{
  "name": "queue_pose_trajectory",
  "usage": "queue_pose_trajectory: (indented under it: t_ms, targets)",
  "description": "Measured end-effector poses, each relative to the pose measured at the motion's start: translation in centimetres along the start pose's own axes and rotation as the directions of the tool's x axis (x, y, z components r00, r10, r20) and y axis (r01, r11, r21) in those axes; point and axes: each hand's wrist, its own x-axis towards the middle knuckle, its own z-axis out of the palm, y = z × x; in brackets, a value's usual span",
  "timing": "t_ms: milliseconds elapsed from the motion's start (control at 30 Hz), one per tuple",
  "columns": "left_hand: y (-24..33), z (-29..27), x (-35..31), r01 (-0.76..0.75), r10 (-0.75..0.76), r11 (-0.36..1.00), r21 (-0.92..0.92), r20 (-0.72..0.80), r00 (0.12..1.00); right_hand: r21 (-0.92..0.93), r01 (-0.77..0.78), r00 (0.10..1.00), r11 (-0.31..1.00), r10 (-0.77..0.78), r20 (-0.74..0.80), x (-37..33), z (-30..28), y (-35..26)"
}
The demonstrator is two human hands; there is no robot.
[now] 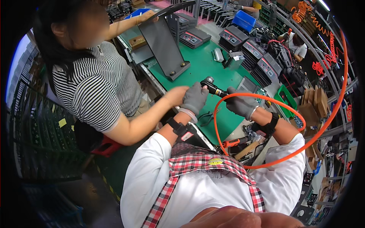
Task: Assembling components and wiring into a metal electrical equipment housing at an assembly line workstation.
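Note:
Both my hands, in grey gloves, hold a black air ratchet wrench [217,91] above the green mat. My left hand [194,98] closes round its front end, near the rounded metal head. Around the rear of its body is my right hand [242,105]. An orange air hose [266,95] loops from there across my front and up to the right. Beyond my left hand a dark grey metal panel [164,47] stands tilted on the mat. A co-worker's hand [176,95] comes right beside my left glove; their other hand [147,17] steadies the panel's top.
A green-topped bench [203,57] lies ahead. Stacked black-grey device housings [232,37] line its far right, near a blue bin [244,21] and a green crate [286,98]. Pliers [206,119] lie by the near edge; an orange-and-black tool [235,142] rests beyond it.

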Motion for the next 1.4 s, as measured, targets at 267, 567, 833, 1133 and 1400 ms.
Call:
queue_pose_trajectory:
  t_ms: [267,567,833,1133,1400]
  targets:
    - [-4.4,0.9,-3.1,-0.271,0.275,0.959,0.086,-0.044,0.96,-0.058,0.287,0.957,0.956,-0.285,0.051,2.3,0.8,2.1]
    - [-13.9,2.2,-12.0,-0.11,0.05,0.985,0.135,0.389,0.92,-0.453,0.492,0.811,0.743,-0.58,-0.072,8.1,-2.3,-2.5]
    - [-16.2,3.9,-12.6,-0.098,0.042,0.989,0.111,0.423,0.905,-0.511,0.572,0.63,0.641,-0.743,-0.226,9.8,-4.4,-6.3]
    - [-12.6,13.3,-7.0,-0.225,0.014,0.919,0.324,0.543,0.84,-0.508,0.469,0.723,0.723,-0.644,-0.25,11.0,-3.9,-7.3]
    - [-12.2,18.5,-4.8,0.047,-0.13,0.986,0.157,0.576,0.807,-0.706,0.497,0.639,0.505,-0.763,-0.096,18.5,-0.8,-7.8]
